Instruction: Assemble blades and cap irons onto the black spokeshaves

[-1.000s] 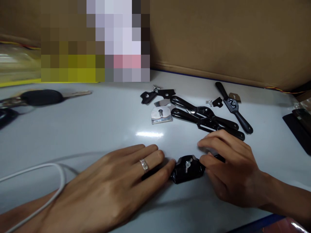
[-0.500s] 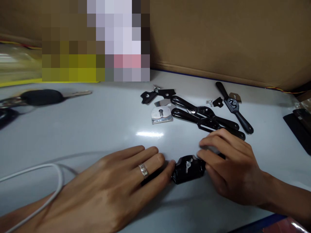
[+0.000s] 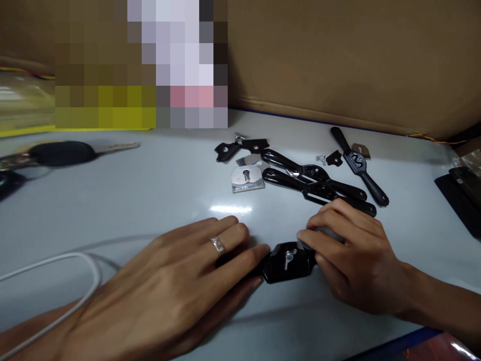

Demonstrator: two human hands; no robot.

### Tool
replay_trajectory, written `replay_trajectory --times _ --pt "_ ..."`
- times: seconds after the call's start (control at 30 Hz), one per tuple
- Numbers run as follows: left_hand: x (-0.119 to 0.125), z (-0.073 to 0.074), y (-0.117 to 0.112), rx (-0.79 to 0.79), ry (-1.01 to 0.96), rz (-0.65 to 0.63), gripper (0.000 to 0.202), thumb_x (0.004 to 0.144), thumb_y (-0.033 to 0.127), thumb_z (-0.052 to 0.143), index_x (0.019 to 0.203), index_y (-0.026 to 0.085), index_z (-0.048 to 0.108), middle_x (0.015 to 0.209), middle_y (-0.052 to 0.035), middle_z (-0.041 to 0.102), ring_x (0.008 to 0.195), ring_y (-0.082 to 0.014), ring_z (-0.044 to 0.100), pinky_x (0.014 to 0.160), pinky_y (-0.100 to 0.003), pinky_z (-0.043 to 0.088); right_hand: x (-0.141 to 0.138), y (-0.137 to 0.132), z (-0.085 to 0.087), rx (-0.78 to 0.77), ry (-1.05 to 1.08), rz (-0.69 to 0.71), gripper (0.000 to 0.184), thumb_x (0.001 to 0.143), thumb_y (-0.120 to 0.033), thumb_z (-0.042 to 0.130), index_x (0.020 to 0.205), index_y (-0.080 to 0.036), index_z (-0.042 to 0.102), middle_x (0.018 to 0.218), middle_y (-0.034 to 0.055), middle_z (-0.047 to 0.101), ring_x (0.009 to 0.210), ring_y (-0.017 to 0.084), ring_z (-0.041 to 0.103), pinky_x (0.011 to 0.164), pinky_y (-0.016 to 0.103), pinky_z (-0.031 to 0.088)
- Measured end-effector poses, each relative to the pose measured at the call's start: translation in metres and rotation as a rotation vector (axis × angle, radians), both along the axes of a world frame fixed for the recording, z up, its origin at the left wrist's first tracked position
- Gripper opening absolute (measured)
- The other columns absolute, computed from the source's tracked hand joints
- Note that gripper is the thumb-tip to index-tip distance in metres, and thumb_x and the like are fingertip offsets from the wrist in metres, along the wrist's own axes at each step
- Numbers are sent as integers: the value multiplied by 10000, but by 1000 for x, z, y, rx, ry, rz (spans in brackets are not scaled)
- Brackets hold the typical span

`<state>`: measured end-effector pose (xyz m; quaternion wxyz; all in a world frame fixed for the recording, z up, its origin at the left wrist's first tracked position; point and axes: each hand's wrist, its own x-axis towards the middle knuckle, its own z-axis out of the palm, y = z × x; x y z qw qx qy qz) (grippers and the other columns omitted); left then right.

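A black spokeshave (image 3: 276, 268) with a silver wing screw (image 3: 289, 259) on its middle plate lies low in front of me, between both hands. My left hand (image 3: 180, 281), a ring on one finger, is closed around its left handle, which the fingers mostly hide. Around the right handle my right hand (image 3: 353, 255) is closed, index fingertip against the plate's upper right corner. Behind the hands lie two more black spokeshave bodies (image 3: 319, 193). To their left are a silver blade (image 3: 248, 179) and black cap plates (image 3: 226, 150).
At the back right are another spokeshave body (image 3: 358, 164), a small plate (image 3: 334, 159), a wing screw (image 3: 320, 159) and a brown blade (image 3: 361, 150). A key (image 3: 62, 152) lies left. A white cable (image 3: 90, 265) crosses my left forearm. Cardboard (image 3: 338, 60) walls the back.
The left thumb now shows below the spokeshave's left handle. My right index finger has shifted slightly left onto the plate's corner. The view has moved a little.
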<state>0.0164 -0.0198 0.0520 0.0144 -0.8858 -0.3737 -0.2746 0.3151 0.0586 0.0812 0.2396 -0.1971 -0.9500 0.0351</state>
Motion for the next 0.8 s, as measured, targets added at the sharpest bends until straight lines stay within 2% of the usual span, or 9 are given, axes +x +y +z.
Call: replay_trajectory --times 0.2,0.47,0.8 --pt "3 2 1 18 -2 -11 279 1397 206 448 1324 220 717 990 -4 741 823 -213 694 732 -381 581 -1 0 3 61 28 -18 396 1027 32 580 854 -182 864 913 77 862 805 228 732 686 384 573" --pt "6 3 2 15 -8 -12 289 1398 200 442 1313 220 718 984 0 732 806 -209 675 700 -380 558 -2 1 4 46 -16 4 402 1059 8 564 1006 -139 934 935 91 865 833 253 755 708 387 592" --pt "5 2 1 22 -12 -1 289 1394 200 442 1327 213 722 987 -5 739 801 -206 689 691 -377 566 -2 0 2 35 -18 -8 404 1059 8 563 945 -173 905 933 88 865 831 246 749 718 378 578"
